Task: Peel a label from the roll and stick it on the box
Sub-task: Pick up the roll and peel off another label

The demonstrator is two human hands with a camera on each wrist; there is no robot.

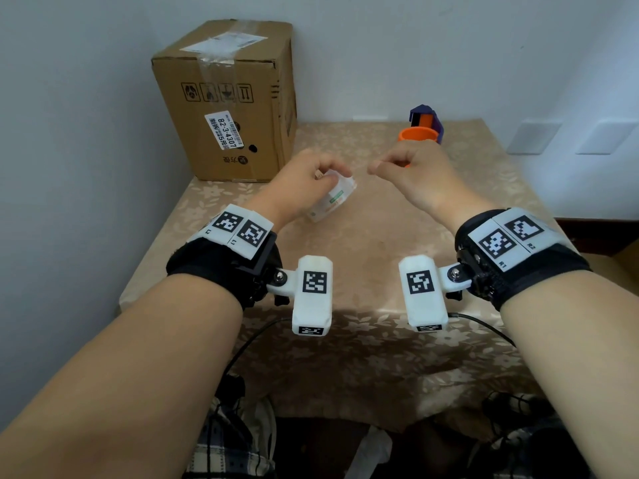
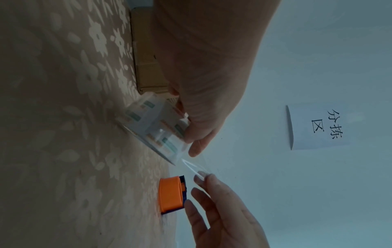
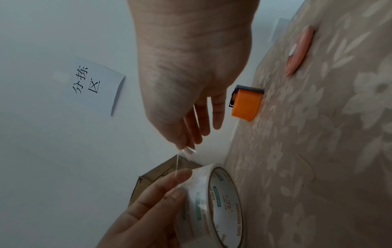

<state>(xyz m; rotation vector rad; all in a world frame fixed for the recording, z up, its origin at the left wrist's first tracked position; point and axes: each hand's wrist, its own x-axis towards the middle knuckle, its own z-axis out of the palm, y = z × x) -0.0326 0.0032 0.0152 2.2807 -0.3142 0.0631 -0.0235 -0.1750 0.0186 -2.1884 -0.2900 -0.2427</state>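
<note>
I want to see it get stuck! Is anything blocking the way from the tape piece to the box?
Nothing visible does. The right hand pinches the clear strip, and the cardboard box stands just beyond the left hand holding the roll.

A brown cardboard box (image 1: 224, 102) stands on the floral-clothed table (image 1: 363, 257) at its far left. An orange-and-purple plastic tape dispenser (image 1: 420, 127) sits far right of it. A clear tape roll (image 1: 330, 200), held above the table, lies between them, nearer.

Your table (image 1: 345, 271) wears a beige floral cloth; the cardboard box (image 1: 238, 126) stands upper left, the orange tape dispenser (image 1: 420, 133) upper centre-right of the frame.
</note>
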